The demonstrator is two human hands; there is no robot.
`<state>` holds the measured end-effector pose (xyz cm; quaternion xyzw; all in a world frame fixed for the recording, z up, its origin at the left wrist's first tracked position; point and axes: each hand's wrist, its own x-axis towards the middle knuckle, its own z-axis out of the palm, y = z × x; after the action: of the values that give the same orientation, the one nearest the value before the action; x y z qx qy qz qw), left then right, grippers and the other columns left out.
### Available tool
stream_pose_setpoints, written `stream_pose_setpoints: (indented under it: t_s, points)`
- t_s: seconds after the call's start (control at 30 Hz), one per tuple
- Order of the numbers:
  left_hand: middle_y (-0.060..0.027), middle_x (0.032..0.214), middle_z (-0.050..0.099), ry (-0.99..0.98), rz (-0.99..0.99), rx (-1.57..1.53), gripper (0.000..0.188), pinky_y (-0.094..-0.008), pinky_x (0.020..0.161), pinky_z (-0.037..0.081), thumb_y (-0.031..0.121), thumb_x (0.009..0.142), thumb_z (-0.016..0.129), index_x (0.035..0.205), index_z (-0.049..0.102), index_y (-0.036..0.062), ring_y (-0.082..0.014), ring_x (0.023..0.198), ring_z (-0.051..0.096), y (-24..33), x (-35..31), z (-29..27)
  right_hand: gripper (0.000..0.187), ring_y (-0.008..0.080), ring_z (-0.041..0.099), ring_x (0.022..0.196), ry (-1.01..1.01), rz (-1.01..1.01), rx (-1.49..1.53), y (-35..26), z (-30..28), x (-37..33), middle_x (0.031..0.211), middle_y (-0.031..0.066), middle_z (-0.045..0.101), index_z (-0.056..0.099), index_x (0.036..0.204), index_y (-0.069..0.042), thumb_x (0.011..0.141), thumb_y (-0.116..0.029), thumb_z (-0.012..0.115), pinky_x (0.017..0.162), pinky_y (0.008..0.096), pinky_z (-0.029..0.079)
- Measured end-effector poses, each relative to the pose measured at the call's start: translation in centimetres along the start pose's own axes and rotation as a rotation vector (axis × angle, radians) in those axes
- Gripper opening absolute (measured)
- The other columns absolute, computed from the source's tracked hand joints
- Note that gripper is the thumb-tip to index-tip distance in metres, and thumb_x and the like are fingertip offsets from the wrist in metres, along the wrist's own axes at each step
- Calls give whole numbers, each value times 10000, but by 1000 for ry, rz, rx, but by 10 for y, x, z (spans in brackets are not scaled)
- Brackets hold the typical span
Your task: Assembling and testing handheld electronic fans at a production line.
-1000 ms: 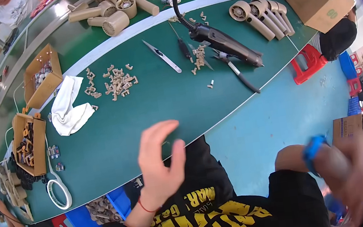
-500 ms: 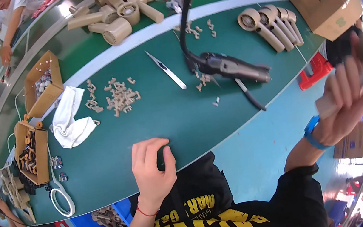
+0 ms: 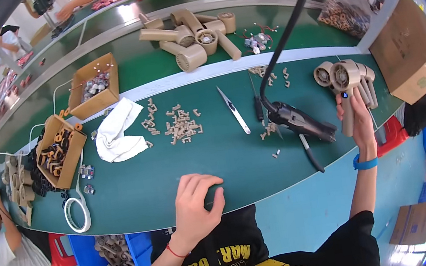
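Observation:
At the right end of the green worktable, my right hand (image 3: 364,125) is wrapped round the handle of a beige handheld fan (image 3: 345,76), its round head upward. Several similar beige fans (image 3: 366,79) lie right behind it. My left hand (image 3: 197,203) rests at the table's front edge, fingers curved and thumb apart, with nothing in it. Beyond it lies a pile of small beige plastic clips (image 3: 183,125). White-handled tweezers (image 3: 234,111) lie farther right. Next to them are a black screwdriver (image 3: 258,106) and a black corded tool (image 3: 304,123).
Left are a white cloth (image 3: 117,133), a tape roll (image 3: 77,214), a carton of black and orange parts (image 3: 73,163) and a carton of small motors (image 3: 110,101). More fan bodies (image 3: 191,57) lie behind the white strip. A large carton (image 3: 408,51) stands at right.
My right hand has swung from beyond the table's right edge to the row of fans, with the fan now plainly visible in it. The left hand keeps its pose; the view has shifted.

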<state>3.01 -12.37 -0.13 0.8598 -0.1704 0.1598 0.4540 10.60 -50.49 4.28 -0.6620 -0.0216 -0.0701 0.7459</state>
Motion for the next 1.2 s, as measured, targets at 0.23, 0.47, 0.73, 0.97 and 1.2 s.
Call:
stream_pose_setpoints:
  t_s: [0.23,0.47,0.73,0.97,1.2]
  points:
    - [-104,885,615,-122,69,-20,145,-352,765,460,6,739,636,876,608,41,-281,865,568,10,29,-28,574,94,501,710,-120,191,-203,13,-20,21,948,66,544,255,1443,-116,937,-267,480,611,218,438]
    - [-180,1083,497,-83,264,581,466,-426,828,444,165,735,701,1127,476,50,-342,994,510,-51,172,-27,603,72,512,679,-57,136,-556,30,-34,44,910,37,609,241,1452,-121,928,-209,524,555,201,420]
    - [-205,1163,509,-91,-13,511,616,-437,861,471,163,702,737,1234,447,48,-403,1007,552,-109,233,15,318,280,642,687,197,-235,-1272,38,-27,61,806,156,659,550,1201,-77,930,-240,525,592,369,486]
    - [-147,1184,544,-65,-50,-394,634,-346,856,504,213,790,716,1301,401,9,-258,1009,605,-58,154,-103,279,192,593,1000,327,-431,-945,-5,36,37,1080,131,624,549,1189,-14,935,-123,516,872,287,456]
    - [-242,1214,506,-214,-235,-1295,713,-471,820,545,368,817,661,1314,357,-43,-420,1024,588,-23,23,-164,526,356,527,1101,-434,-809,-619,-29,188,-67,1175,191,567,578,1152,-18,747,-317,733,950,444,396]
